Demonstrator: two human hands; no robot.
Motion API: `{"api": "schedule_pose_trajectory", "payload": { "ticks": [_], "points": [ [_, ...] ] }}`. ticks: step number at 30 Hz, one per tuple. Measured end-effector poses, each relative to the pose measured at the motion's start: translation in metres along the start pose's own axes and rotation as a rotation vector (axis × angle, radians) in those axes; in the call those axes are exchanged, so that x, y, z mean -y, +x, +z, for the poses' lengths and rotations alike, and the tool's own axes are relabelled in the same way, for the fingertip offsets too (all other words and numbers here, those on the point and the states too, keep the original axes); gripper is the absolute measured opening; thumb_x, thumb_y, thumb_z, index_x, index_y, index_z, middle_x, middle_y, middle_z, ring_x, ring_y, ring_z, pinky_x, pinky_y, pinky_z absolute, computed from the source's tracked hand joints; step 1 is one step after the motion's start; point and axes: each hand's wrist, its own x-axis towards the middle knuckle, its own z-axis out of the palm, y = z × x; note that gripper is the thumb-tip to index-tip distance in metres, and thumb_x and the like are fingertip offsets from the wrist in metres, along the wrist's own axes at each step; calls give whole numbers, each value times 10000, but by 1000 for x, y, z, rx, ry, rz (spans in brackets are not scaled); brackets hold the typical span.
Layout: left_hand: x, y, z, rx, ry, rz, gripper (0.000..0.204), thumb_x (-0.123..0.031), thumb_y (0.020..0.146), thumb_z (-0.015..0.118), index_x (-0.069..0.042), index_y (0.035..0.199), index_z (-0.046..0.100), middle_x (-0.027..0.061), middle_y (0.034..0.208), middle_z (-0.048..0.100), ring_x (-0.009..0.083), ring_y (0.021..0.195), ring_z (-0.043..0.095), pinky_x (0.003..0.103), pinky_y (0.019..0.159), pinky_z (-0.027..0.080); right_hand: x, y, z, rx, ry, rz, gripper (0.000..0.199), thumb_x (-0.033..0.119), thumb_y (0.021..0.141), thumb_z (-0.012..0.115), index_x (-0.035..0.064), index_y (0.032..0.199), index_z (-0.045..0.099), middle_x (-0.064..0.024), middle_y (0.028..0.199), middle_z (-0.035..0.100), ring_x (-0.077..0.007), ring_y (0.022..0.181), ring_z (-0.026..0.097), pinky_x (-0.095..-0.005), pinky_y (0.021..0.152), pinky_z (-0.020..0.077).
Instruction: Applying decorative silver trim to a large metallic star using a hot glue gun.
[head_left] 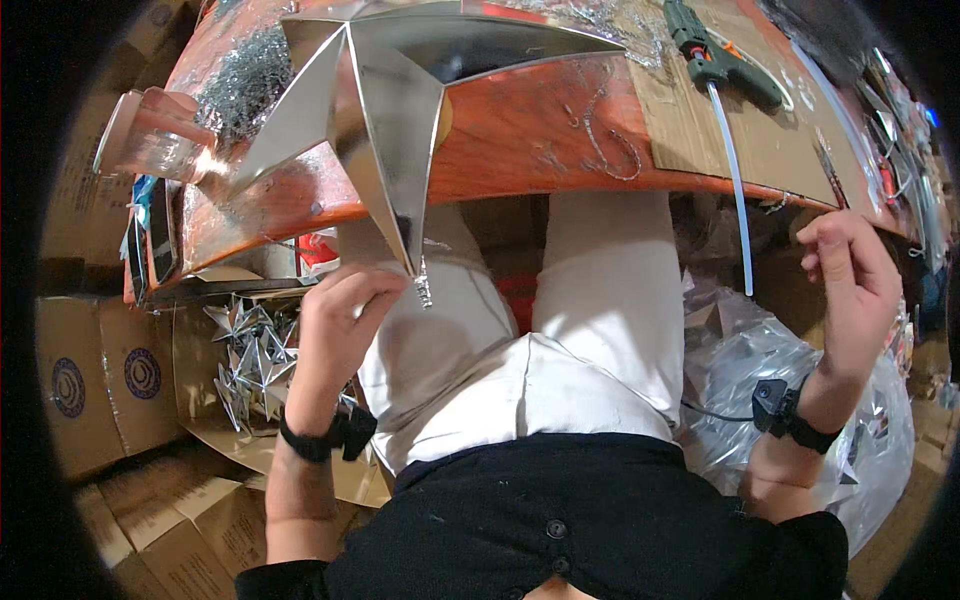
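Observation:
A large silver foil star (pixel 385 130) with folded points leans over the near edge of the table. My left hand (pixel 350 310) pinches the star's lowest point with its fingertips. A short glittery silver strip (pixel 424 287) hangs just beside those fingertips. My right hand (pixel 850 275) is raised off the table's right front edge, its fingers bent in toward the thumb; whatever they may hold cannot be made out. Left of that hand, a green glue gun (pixel 720 60) lies on a cardboard sheet (pixel 670 125), and a long translucent glue stick (pixel 735 190) sticks out past the edge.
A pink-rimmed clear cup (pixel 150 135) lies tipped near a heap of silver tinsel (pixel 250 85) on the orange table (pixel 520 150). Small silver stars (pixel 255 350) fill a box below left. A clear plastic bag (pixel 740 350) bulges at my right; cardboard boxes (pixel 100 380) stand left.

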Motion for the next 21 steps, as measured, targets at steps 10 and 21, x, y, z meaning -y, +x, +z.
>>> {"api": "schedule_pose_trajectory", "payload": {
  "ticks": [10, 21],
  "points": [
    [-25, -55, -45, -384, -508, -294, 201, 86, 844, 587, 3, 1011, 664, 59, 847, 645, 122, 799, 603, 224, 746, 478, 29, -25, 2, 629, -68, 7, 104, 85, 805, 641, 3, 869, 641, -136, 803, 642, -256, 718, 624, -325, 664, 482],
    [-57, -58, -33, 449, -299, -141, 198, -61, 810, 689, -57, 1007, 690, 93, 989, 623, 245, 946, 625, 349, 817, 509, 0, -72, 52, 909, 188, 104, 191, 102, 871, 618, 23, 1044, 640, -130, 966, 625, -279, 934, 609, -349, 822, 476]
  ]
}}
